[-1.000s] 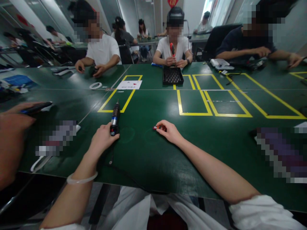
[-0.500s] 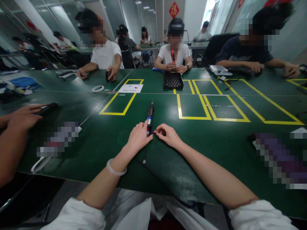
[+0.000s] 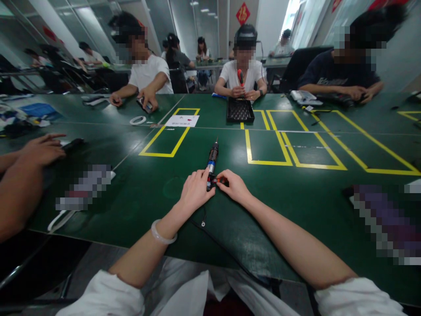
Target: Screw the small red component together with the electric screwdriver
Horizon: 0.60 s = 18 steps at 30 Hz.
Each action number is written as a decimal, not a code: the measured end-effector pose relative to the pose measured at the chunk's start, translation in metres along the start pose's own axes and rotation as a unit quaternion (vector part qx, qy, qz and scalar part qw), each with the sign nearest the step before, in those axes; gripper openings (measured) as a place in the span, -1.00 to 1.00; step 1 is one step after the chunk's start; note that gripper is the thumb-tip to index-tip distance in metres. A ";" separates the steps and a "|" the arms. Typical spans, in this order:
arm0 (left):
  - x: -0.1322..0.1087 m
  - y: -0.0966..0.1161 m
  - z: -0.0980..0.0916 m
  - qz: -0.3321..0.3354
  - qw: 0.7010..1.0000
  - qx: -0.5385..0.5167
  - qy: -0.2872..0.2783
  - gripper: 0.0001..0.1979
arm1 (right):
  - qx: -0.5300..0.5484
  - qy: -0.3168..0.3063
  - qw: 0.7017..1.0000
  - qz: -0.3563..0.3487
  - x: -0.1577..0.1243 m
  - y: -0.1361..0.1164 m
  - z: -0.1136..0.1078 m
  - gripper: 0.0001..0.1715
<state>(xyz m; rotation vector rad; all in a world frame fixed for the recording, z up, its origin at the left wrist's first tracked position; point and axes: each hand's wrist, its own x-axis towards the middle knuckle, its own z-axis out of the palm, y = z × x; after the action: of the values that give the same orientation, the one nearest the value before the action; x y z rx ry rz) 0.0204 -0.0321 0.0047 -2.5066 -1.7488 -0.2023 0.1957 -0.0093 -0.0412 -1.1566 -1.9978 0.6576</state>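
Observation:
An electric screwdriver with its inner parts exposed lies on the green table, bit pointing away from me. My left hand is closed around its rear part, palm down, and hides much of that end. Just to the right, my right hand pinches a small piece with red and orange colouring against the screwdriver's rear. Fingers cover most of this piece, so its kind is unclear. A black cable runs from under my left hand to the table edge. Beside it lies a thin lead with a ring terminal.
Yellow tape frames mark the table ahead. Across from me, a person holds a red-handled tool over a black tray. A paper sheet and a white ring lie ahead left. Another person's hands are at the left.
The screwdriver and my left hand have shifted slightly right, the tool tilting a little. My right hand's pinched piece is closer to the tool. A person at the far right has drawn one hand inward.

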 end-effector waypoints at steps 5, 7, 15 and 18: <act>-0.001 0.002 0.001 0.000 1.000 0.002 0.003 -0.39 | -0.010 -0.012 1.000 -0.005 0.000 -0.001 0.001 -0.84; -0.001 0.002 0.001 -0.003 1.000 -0.001 0.003 -0.38 | -0.002 -0.013 1.000 -0.009 -0.001 0.000 0.001 -0.79; -0.002 0.000 0.006 -0.017 0.999 -0.037 0.008 -0.38 | 0.023 -0.012 1.000 -0.007 -0.002 -0.004 0.001 -0.86; -0.001 0.000 0.007 -0.028 0.999 -0.032 0.009 -0.39 | 0.026 -0.010 1.000 -0.009 -0.002 -0.005 0.000 -0.84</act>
<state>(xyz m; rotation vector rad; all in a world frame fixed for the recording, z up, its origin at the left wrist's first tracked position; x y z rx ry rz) 0.0209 -0.0319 -0.0019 -2.4922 -1.8351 -0.2878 0.1936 -0.0138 -0.0384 -1.1050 -1.9928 0.7099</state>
